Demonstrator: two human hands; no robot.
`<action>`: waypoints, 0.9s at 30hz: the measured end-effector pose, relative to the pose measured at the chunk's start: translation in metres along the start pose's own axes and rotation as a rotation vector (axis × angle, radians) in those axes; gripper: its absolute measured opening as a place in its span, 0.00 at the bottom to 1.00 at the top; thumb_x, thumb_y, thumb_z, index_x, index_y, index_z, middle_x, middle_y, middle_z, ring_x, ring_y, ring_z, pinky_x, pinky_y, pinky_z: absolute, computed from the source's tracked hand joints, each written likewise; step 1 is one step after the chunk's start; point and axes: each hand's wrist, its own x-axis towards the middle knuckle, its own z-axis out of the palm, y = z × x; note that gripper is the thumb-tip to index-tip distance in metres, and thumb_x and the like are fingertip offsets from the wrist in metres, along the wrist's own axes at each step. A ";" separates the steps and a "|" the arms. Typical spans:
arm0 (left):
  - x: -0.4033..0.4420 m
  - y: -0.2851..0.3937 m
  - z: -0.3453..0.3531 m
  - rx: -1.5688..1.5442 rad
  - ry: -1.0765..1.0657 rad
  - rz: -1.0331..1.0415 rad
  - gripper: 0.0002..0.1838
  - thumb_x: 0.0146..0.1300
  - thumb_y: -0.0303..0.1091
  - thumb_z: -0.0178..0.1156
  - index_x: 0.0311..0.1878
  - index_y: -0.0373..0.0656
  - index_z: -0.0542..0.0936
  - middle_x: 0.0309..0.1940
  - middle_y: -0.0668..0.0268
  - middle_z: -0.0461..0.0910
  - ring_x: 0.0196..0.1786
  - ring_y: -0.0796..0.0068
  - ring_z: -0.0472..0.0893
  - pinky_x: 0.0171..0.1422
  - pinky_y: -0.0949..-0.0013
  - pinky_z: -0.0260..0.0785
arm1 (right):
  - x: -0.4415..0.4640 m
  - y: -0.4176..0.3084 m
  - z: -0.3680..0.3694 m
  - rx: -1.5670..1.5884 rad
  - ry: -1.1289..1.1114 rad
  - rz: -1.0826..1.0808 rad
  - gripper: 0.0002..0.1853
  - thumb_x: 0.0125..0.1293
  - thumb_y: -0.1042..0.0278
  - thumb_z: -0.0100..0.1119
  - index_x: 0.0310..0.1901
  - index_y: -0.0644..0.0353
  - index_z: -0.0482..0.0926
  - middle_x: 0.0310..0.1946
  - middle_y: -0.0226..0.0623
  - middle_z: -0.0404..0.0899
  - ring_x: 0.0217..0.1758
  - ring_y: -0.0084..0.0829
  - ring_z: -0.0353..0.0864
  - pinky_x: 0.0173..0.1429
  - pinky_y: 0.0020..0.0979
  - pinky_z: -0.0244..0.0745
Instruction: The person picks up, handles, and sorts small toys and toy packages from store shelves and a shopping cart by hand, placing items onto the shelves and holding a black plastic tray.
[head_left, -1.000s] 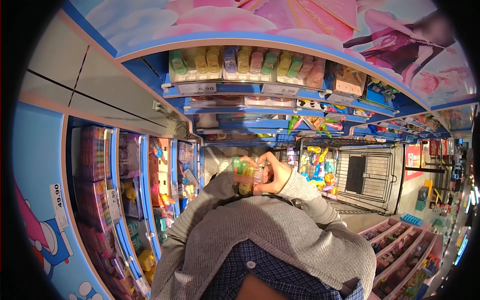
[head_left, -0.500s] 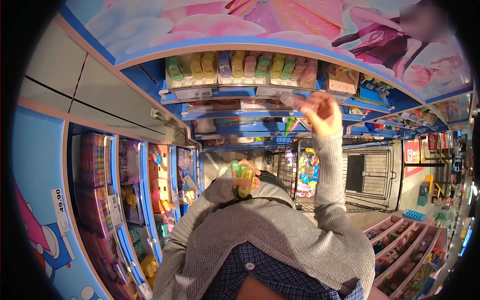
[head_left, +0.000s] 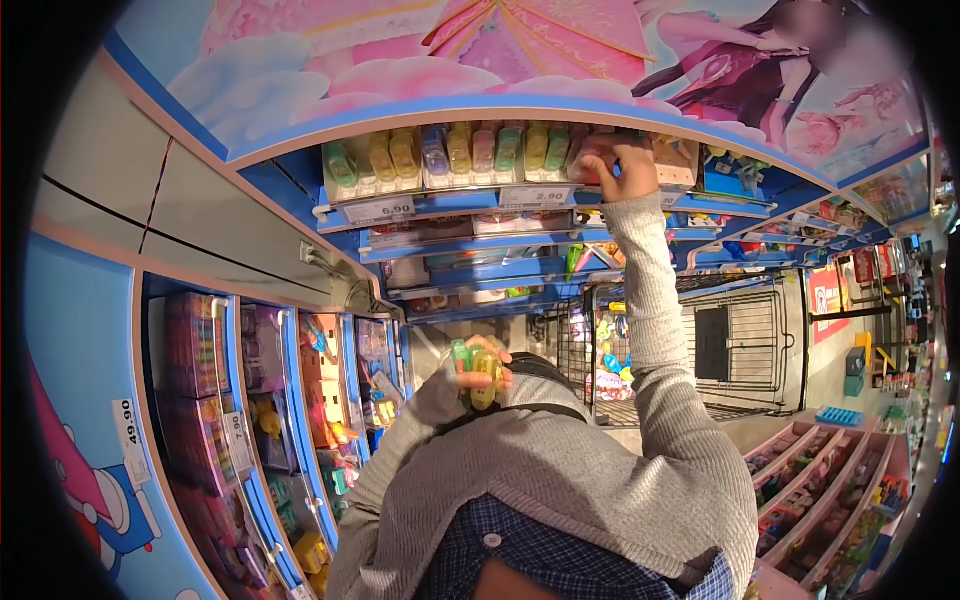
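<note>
Right hand (head_left: 625,170) partly hides pink containers (head_left: 585,150). Left hand (head_left: 476,380) partly hidden behind yellow container (head_left: 485,364). Price tag (head_left: 378,210) small print unreadable. Far poster (head_left: 400,75) cut off by top edge.

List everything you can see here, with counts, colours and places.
Shelves: several, blue, ahead and left
Shelf containers: about ten, green, yellow, blue, pink, top shelf
Price labels: at least four, white, ahead and left
Packages: uncountable, mostly purple, left shelves
Poster: one, pink and blue, top of view
Cart: one, black, right of centre
Toys: many, multicoloured, at the cart's left end
Rack: one, pink, lower right
Held containers: at least two, green and yellow, at the waist
Sweater: one, grey, bottom centre
Left grip: one, bare, around the held containers
Right grip: one, bare, at the top shelf; contents unclear
</note>
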 end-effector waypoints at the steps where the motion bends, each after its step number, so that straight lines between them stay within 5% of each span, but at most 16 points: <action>1: 0.000 -0.001 -0.001 0.002 -0.005 0.003 0.17 0.48 0.19 0.57 0.42 0.38 0.66 0.44 0.57 0.68 0.44 0.62 0.76 0.46 0.65 0.73 | 0.000 0.002 0.000 -0.051 -0.038 -0.011 0.10 0.47 0.65 0.63 0.29 0.60 0.77 0.25 0.40 0.74 0.32 0.42 0.70 0.38 0.36 0.66; 10: 0.001 -0.003 0.000 -0.036 0.028 -0.035 0.18 0.48 0.20 0.56 0.43 0.38 0.65 0.44 0.57 0.68 0.44 0.63 0.76 0.46 0.65 0.73 | 0.002 -0.015 -0.014 -0.147 -0.003 -0.213 0.12 0.43 0.77 0.57 0.33 0.54 0.78 0.30 0.35 0.74 0.36 0.40 0.69 0.42 0.34 0.65; 18: 0.000 -0.004 -0.004 -0.067 0.044 -0.062 0.16 0.52 0.23 0.55 0.44 0.39 0.64 0.46 0.57 0.68 0.45 0.59 0.75 0.47 0.60 0.71 | -0.028 -0.038 -0.031 0.178 0.134 -0.064 0.11 0.47 0.78 0.51 0.35 0.60 0.76 0.29 0.37 0.76 0.34 0.34 0.73 0.41 0.29 0.67; 22: -0.001 -0.004 0.002 -0.087 0.131 -0.086 0.16 0.53 0.24 0.56 0.44 0.39 0.64 0.46 0.56 0.68 0.44 0.59 0.75 0.45 0.60 0.72 | -0.076 -0.083 -0.032 0.768 -0.612 0.353 0.13 0.50 0.72 0.58 0.39 0.59 0.75 0.23 0.28 0.76 0.28 0.17 0.73 0.34 0.22 0.67; 24: -0.002 0.007 0.018 -0.067 0.179 -0.081 0.16 0.54 0.27 0.56 0.45 0.39 0.64 0.43 0.57 0.70 0.42 0.62 0.76 0.43 0.63 0.72 | -0.105 -0.090 -0.021 0.923 -0.977 0.377 0.15 0.51 0.68 0.60 0.41 0.59 0.73 0.22 0.25 0.74 0.27 0.14 0.72 0.31 0.18 0.66; 27: -0.001 0.025 0.040 0.269 0.182 -0.139 0.14 0.60 0.38 0.51 0.44 0.41 0.65 0.32 0.61 0.74 0.36 0.70 0.77 0.38 0.70 0.72 | -0.142 -0.105 -0.003 1.193 -1.082 0.422 0.17 0.51 0.71 0.62 0.44 0.61 0.71 0.21 0.24 0.73 0.25 0.14 0.71 0.29 0.18 0.67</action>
